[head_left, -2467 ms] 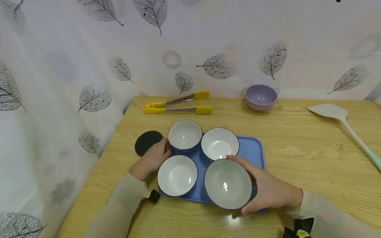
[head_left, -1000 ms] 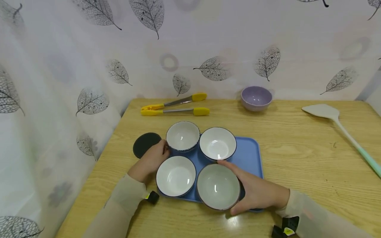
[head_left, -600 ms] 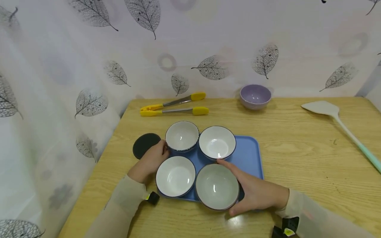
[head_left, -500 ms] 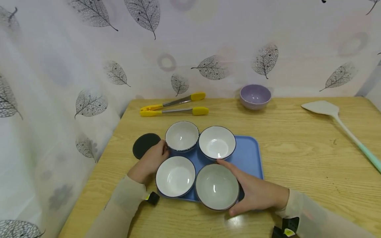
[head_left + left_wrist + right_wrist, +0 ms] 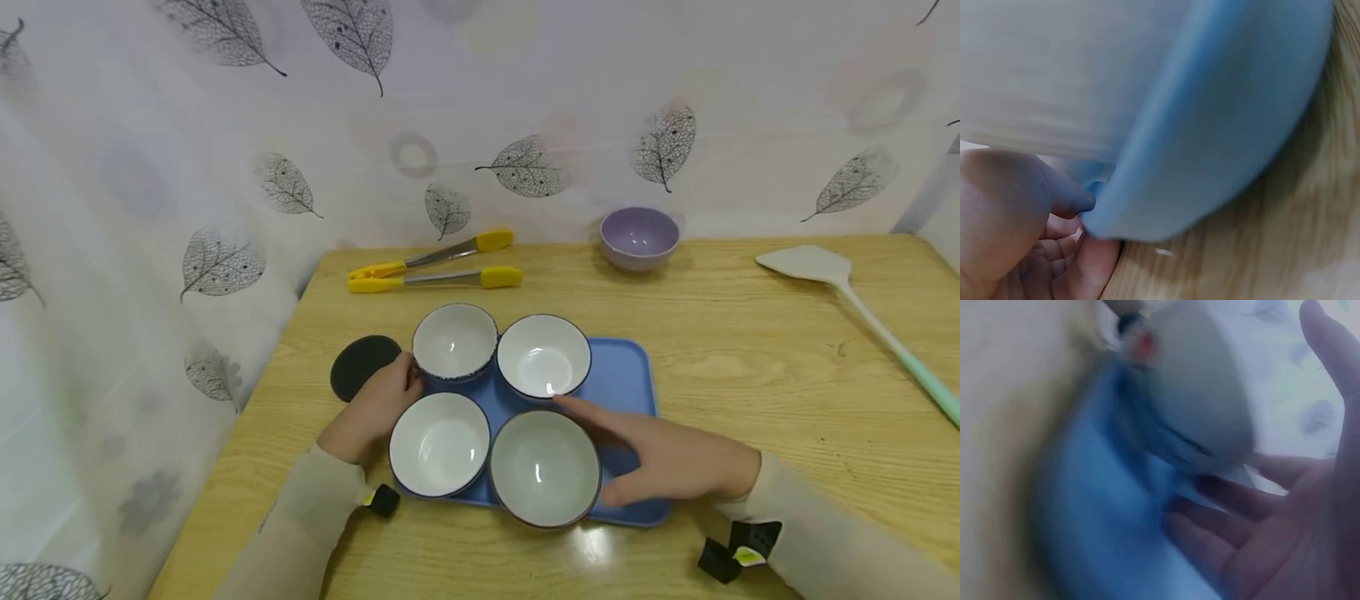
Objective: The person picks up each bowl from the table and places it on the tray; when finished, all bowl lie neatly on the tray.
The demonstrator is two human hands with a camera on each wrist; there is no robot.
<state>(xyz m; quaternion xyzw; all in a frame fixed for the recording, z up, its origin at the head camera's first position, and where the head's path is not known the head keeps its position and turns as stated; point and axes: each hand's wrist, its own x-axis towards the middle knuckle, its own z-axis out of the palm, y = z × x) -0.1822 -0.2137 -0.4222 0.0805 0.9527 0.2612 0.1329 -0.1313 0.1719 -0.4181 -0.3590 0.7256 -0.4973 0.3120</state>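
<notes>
A blue tray carries several white bowls. My left hand is at its left side; in the left wrist view thumb and fingers pinch the tray's rim. The greyish bowl with a brown rim sits at the tray's front, right of a white dark-rimmed bowl. Behind them stand a speckle-rimmed bowl and another dark-rimmed bowl. Beside the greyish bowl my right hand has its fingers spread. Its wrist view is blurred, the fingers beside a bowl wall.
Yellow-tipped tongs lie at the table's back left. A purple bowl stands by the back edge. To the right rests a white spatula with a green handle. A dark round coaster-like disc lies left of the tray.
The greyish bowl first moved left, up beside the front-left bowl. My right hand then let go of it and drew away to the right. The left hand stayed at the tray.
</notes>
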